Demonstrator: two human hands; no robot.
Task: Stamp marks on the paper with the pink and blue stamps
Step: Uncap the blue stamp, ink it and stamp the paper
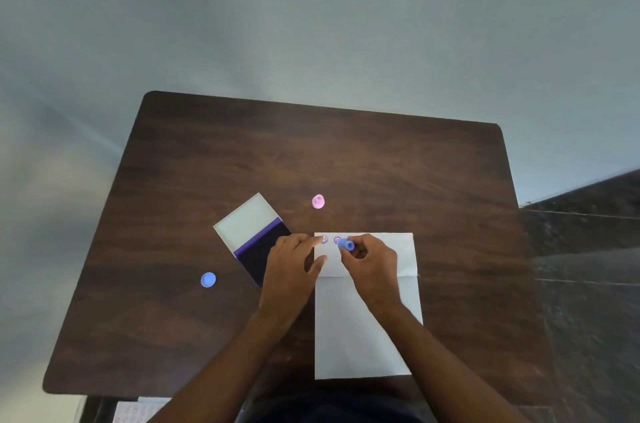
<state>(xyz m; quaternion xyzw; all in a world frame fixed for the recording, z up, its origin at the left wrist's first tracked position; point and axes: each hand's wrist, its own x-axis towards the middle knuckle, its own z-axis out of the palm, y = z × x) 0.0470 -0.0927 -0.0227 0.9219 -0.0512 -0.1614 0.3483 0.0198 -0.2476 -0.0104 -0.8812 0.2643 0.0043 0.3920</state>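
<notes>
Both bare forearms reached forward and converged near the middle. The left hand (pixel 292 261) lay palm down, fingers spread flat, index finger extended forward and thumb angled toward the other hand. The right hand (pixel 372 265) was curled, fingertips pinched together around a small held item at its far end, wrist slightly raised.

Stamped marks (pixel 330 240) near paper's (pixel 363 336) far edge: too small to read, design unclear. Blue stamp's (pixel 346 244) body mostly hidden in right hand (pixel 372 265). Ink pad's (pixel 256 249) near corner covered by left hand (pixel 291 270). Printed sheet (pixel 138 412) below table's (pixel 311 152) near edge cut off by frame bottom, blurred.
</notes>
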